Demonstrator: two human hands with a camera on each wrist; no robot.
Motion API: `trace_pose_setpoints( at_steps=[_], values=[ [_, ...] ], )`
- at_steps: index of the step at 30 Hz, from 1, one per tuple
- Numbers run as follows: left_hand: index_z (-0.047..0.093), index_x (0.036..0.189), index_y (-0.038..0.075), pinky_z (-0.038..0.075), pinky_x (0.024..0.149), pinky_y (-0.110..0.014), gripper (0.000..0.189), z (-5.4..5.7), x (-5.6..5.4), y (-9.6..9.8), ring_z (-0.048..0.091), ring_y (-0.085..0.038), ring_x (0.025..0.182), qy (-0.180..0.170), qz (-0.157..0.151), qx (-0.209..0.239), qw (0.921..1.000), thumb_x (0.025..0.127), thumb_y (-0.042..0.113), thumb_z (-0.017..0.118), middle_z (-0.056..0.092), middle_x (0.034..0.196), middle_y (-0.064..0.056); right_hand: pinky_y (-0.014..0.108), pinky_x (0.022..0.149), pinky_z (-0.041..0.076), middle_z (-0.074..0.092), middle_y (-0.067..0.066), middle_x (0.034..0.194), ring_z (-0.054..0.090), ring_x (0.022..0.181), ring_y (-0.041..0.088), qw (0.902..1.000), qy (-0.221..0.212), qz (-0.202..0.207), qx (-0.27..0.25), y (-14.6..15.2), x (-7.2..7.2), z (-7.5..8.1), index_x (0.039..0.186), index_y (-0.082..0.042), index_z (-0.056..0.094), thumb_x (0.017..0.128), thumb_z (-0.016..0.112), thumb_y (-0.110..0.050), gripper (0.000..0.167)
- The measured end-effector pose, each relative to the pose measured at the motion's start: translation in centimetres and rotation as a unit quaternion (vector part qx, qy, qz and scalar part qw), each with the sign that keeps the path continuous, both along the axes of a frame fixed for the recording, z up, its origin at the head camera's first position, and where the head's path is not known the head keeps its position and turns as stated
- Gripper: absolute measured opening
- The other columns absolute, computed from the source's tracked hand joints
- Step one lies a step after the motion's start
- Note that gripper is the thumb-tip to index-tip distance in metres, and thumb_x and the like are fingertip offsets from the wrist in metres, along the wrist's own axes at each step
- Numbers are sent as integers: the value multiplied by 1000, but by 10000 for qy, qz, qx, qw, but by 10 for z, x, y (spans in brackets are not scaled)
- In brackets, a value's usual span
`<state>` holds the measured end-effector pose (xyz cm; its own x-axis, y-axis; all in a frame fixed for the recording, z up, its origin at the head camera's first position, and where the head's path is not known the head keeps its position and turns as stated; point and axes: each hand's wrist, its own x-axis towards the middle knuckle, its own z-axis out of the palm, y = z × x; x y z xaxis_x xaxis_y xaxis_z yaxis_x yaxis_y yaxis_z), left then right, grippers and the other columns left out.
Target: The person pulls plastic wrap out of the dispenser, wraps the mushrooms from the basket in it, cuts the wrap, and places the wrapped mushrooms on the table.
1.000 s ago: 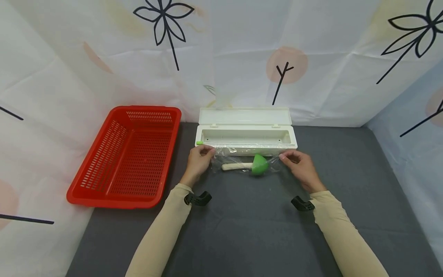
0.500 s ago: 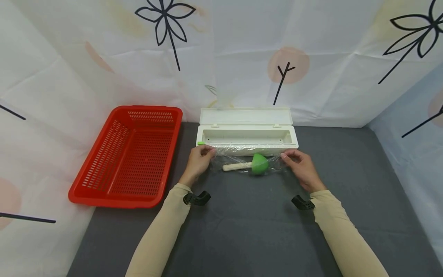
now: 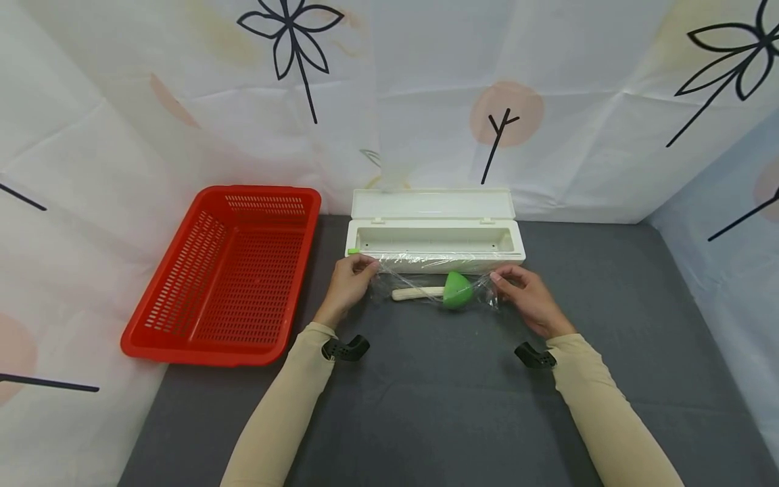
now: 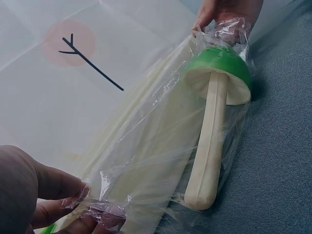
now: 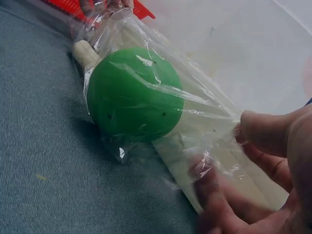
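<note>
A mushroom-shaped piece with a green cap [image 3: 458, 291] and a long cream stem [image 4: 207, 146] lies on the grey tabletop in the head view, stem pointing left. Clear plastic wrap [image 5: 204, 92] covers it and stretches up to the front of an open white cling film dispenser [image 3: 435, 238]. My left hand [image 3: 349, 284] pinches the wrap's left end between thumb and fingers, beside the dispenser's front left corner. At the right end my right hand [image 3: 527, 294] pinches the wrap with thumb and index finger; in the right wrist view its other fingers are partly behind the film.
A red perforated basket [image 3: 280, 284] stands on the left of the table. The dispenser's lid [image 3: 432, 204] is raised against the patterned white cloth backdrop [image 3: 420, 101]. A small green slider [image 3: 353, 251] sits at the dispenser's left front edge.
My right hand has shifted slightly left and down, and the wrap's right end now hangs gathered beside the green cap. The left hand keeps its place.
</note>
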<state>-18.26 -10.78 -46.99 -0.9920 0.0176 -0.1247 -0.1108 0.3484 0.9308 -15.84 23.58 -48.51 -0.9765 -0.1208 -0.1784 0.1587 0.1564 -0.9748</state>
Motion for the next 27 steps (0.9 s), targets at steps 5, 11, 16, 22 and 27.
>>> trace_pose_setpoints(
  at_steps=[5, 11, 16, 22, 27],
  values=[
    [70, 112, -2, 48, 76, -32, 21, -1, -1, 0, 64, -29, 91, 53, 49, -58, 10000, 102, 14, 62, 67, 99, -15, 21, 80, 45, 64, -10, 103, 55, 100, 9, 9973, 362, -441, 460, 0, -2, -1, 118, 8, 62, 102, 65, -23, 36],
    [72, 109, -1, 48, 80, -35, 18, -2, -1, -1, 63, -27, 92, 252, 90, 38, 9996, 101, 14, 64, 68, 98, -14, 19, 79, 46, 64, -10, 98, 58, 98, 7, 9907, 820, -792, 744, -3, -4, -2, 114, 10, 65, 100, 68, -22, 35],
    [72, 108, -1, 49, 84, -37, 18, -3, 0, -2, 64, -28, 96, 353, -14, 150, 9993, 100, 14, 65, 68, 101, -15, 21, 71, 45, 64, -12, 89, 56, 84, 6, 9883, 1075, -862, 656, -1, -3, 1, 110, 13, 66, 99, 69, -16, 32],
    [73, 106, -1, 48, 79, -32, 16, 1, -1, -3, 63, -25, 92, 556, 80, 363, 9978, 100, 12, 65, 68, 99, -14, 23, 69, 46, 65, -12, 86, 56, 80, 6, 9849, 1427, -837, 513, 5, -4, 7, 107, 14, 67, 97, 70, -12, 27],
    [74, 105, -2, 48, 76, -28, 15, 3, -3, -3, 62, -21, 88, 673, 149, 583, 9959, 98, 9, 67, 69, 98, -13, 22, 70, 48, 66, -11, 89, 58, 85, 7, 9826, 1589, -843, 467, 8, -4, 10, 107, 15, 67, 96, 70, -7, 25]
  ],
)
